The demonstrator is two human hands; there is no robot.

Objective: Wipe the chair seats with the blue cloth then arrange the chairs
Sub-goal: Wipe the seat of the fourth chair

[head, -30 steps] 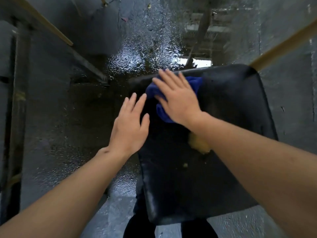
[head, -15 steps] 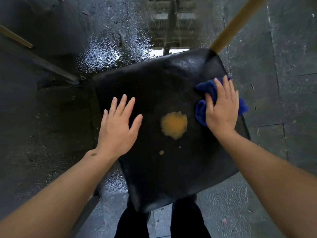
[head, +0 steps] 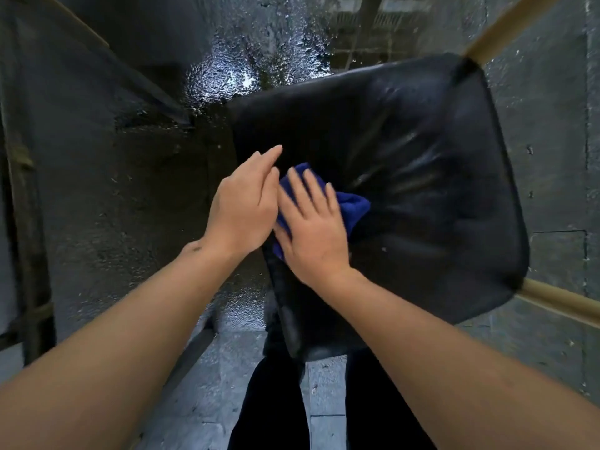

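Head view: right hand (head: 313,232) flat on blue cloth (head: 352,206); left hand (head: 243,203) flat, touching it.

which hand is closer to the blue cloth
Right. The right hand lies flat on the cloth, pressing it to the seat; the left hand sits beside its left edge.

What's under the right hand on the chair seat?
The blue cloth lies under the right hand, pressed flat on the black chair seat. The seat surface beneath the cloth is covered.
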